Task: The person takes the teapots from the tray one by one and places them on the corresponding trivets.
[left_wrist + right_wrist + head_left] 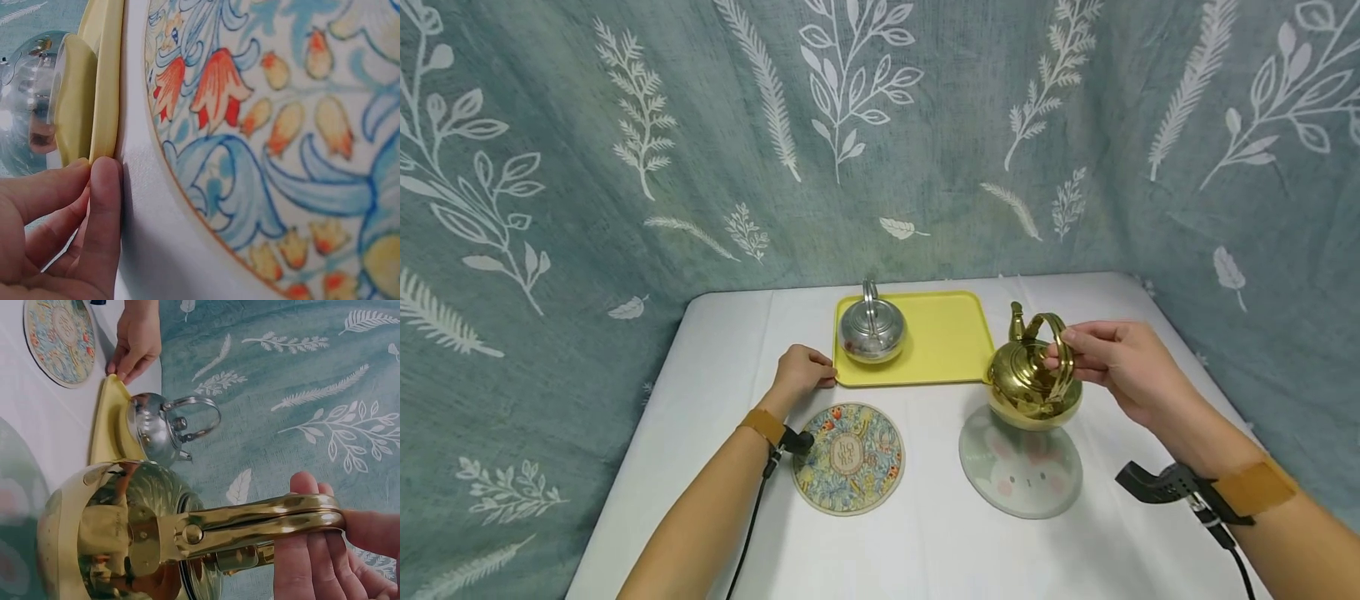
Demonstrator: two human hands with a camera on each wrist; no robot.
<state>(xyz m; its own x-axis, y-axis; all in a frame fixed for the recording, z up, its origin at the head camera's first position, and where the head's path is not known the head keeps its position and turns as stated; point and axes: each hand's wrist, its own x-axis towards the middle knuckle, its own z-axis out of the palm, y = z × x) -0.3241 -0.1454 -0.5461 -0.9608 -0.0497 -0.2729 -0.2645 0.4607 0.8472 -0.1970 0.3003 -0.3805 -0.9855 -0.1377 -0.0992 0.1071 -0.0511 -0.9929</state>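
teapot [1025, 385], golden, in right hand [1129, 364]

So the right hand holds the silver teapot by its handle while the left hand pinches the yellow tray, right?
No: the right hand holds the gold teapot by its handle, as the head view shows; the left hand pinches the yellow tray.
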